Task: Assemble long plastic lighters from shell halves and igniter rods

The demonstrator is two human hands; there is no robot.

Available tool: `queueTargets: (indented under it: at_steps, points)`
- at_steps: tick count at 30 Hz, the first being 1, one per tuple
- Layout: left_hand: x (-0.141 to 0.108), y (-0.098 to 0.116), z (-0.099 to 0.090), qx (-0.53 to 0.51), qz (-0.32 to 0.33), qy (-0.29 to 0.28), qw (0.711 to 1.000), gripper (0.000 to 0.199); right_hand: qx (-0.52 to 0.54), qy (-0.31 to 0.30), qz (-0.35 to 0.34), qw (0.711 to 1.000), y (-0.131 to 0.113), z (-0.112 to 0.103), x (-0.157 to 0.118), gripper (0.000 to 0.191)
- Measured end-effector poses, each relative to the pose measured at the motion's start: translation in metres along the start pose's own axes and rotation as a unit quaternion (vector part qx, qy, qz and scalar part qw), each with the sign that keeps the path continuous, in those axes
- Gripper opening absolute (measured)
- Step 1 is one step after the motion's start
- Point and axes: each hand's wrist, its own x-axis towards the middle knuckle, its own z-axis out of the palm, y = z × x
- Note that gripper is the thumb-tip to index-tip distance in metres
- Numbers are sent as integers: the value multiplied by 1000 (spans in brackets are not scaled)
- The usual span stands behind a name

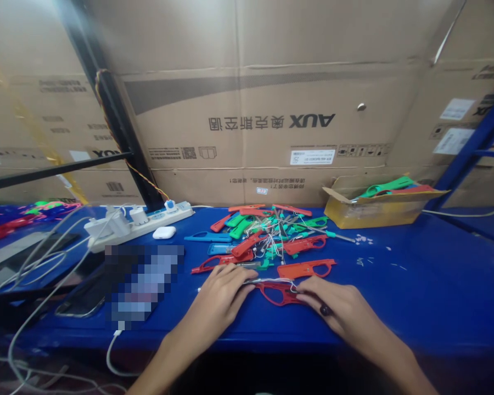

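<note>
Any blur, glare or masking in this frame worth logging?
Head view: slightly soft and hazy overall, with print on the left cardboard smeared; pale glare near the top of the black post; blocky pixelation over the cabled device; left hand, right hand and red casing discernible.

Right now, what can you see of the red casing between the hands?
The red casing looks like plastic, with an open loop in its body. It lies roughly sideways above the blue table's near edge; contact with it is unclear. The left hand meets its left end; the right hand covers its right end. Thin white wires run along its upper side.
</note>
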Motion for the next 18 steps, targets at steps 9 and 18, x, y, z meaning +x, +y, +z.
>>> queueTargets:
  at_steps: [9, 18]
  points:
    - [0, -2, 0, -22, 0, -34, 999, 16, -3, -5, 3, 1000, -1, -1, -1, 21]
    - [-1, -3, -2, -31, 11, -25, 999, 18, 17, -47, 25, 998, 0, -2, 1, 19]
